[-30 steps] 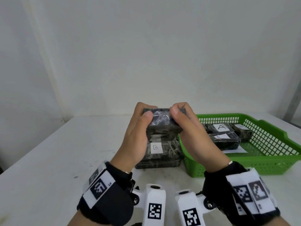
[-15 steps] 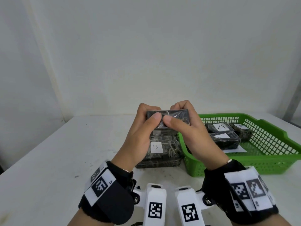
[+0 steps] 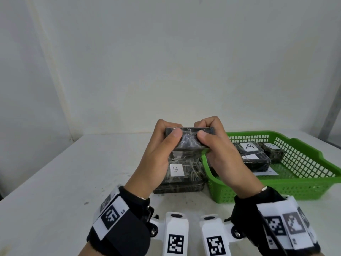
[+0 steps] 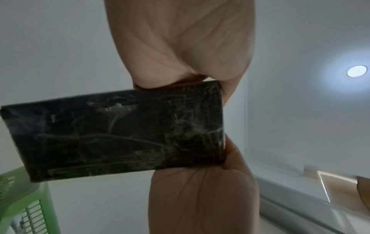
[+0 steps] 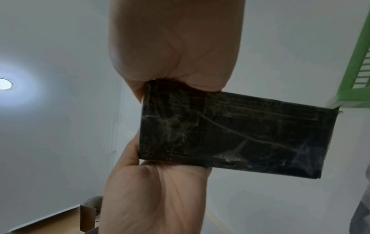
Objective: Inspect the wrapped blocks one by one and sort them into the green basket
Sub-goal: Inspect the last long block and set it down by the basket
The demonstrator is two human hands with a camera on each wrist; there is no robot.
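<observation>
A dark block wrapped in shiny film (image 3: pixel 189 138) is held up in the air in front of me by both hands. My left hand (image 3: pixel 162 145) pinches its left end between thumb and fingers, and my right hand (image 3: pixel 212 143) pinches its right end the same way. The wrist views show the block's (image 4: pixel 120 131) broad dark face (image 5: pixel 236 134) with no label on it. Below it on the table lies a stack of wrapped blocks (image 3: pixel 184 172) with a white label marked B. The green basket (image 3: pixel 304 183) stands to the right and holds several labelled blocks, one marked A (image 3: pixel 249 146).
The white table (image 3: pixel 73 182) runs to a plain wall behind. A sheet of paper (image 3: pixel 267 172) lies on the basket floor. A metal post (image 3: pixel 330 115) stands at the far right. Cardboard boxes (image 5: pixel 60 221) show low in the wrist views.
Both hands have turned the block, tipping its broad face from upright toward me to lying flatter, and my thumbs have shifted on its near side. The stack and basket have not moved.
</observation>
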